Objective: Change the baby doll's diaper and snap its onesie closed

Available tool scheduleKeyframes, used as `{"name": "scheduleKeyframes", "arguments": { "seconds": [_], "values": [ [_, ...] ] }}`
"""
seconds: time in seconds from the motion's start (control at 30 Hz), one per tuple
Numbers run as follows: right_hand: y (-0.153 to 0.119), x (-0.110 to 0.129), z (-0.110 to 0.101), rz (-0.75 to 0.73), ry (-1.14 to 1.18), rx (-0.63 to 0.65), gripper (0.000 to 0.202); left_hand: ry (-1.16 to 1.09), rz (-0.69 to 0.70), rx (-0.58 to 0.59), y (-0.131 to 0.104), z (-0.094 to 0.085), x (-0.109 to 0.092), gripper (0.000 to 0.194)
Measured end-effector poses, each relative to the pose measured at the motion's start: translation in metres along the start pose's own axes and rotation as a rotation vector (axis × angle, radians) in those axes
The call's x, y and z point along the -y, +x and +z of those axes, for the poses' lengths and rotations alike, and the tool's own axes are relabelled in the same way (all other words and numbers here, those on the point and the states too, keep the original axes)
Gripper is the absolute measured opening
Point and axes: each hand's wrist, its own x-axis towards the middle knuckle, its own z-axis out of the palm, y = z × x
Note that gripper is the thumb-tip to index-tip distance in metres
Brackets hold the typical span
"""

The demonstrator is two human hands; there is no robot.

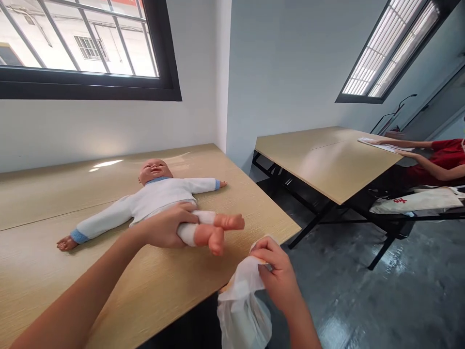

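Note:
A baby doll [156,194] in a white top with blue cuffs lies on its back on the wooden table [32,286], its arms spread. My left hand [169,227] is wrapped round the doll's legs, where white fabric covers them above the bare feet. Off the table's front edge, my right hand [272,266] pinches the top of a thin white cloth or garment [243,305], which hangs down. A small orange patch shows at its upper part. The doll's head points toward the wall, and its feet toward my right hand.
A second table [308,150] stands to the right, where a person in red [443,160] rests their hands on papers [385,144]. A white bag [417,201] lies on a black chair or bench. A barred window [80,39] is at upper left.

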Motion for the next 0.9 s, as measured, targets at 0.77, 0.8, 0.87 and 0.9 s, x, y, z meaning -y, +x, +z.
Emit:
{"name": "scheduleKeyframes", "arguments": {
  "seconds": [0.77,0.8,0.87,0.9],
  "values": [
    [0.084,0.012,0.157,0.033,-0.498,0.169,0.031,-0.491,-0.097,-0.223,-0.032,-0.040,0.047,0.047],
    [0.081,0.011,0.158,0.048,-0.508,0.143,0.031,-0.495,-0.093,-0.228,-0.033,-0.040,0.047,0.047],
    [0.078,0.011,0.159,0.067,-0.559,0.147,0.026,-0.485,-0.076,-0.232,-0.033,-0.039,0.046,0.045],
    [0.077,0.013,0.158,0.066,-0.593,0.176,0.021,-0.474,-0.068,-0.232,-0.033,-0.039,0.047,0.045]
  ]
}}
